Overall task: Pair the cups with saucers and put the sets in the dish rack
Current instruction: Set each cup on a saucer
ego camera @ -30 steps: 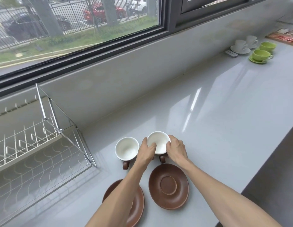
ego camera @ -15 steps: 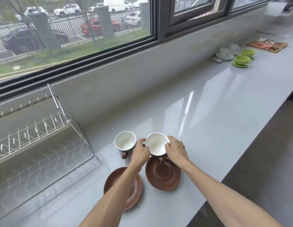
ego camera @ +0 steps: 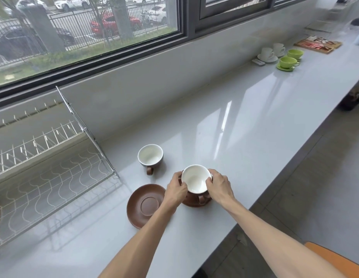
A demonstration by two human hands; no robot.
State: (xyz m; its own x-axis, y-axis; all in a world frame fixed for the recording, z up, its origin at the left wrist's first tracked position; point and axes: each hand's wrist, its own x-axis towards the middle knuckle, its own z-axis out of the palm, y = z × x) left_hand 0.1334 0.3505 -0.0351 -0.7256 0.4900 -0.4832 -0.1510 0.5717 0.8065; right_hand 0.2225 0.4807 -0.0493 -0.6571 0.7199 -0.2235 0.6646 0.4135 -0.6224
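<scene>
Both hands, the left hand [ego camera: 175, 190] and the right hand [ego camera: 219, 187], clasp the cup [ego camera: 195, 179] by its rim over the saucer [ego camera: 196, 201], so pairing is under way; next they must release it and carry the set to the dish rack [ego camera: 54, 177].

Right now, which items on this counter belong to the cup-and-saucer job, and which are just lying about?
Job:
- held cup, gripped by left hand and right hand
- saucer under it
- second cup
- empty saucer
- dish rack

Lying about, unless also to be racked:
- green cup sets
- white cup sets
- wooden tray
</scene>
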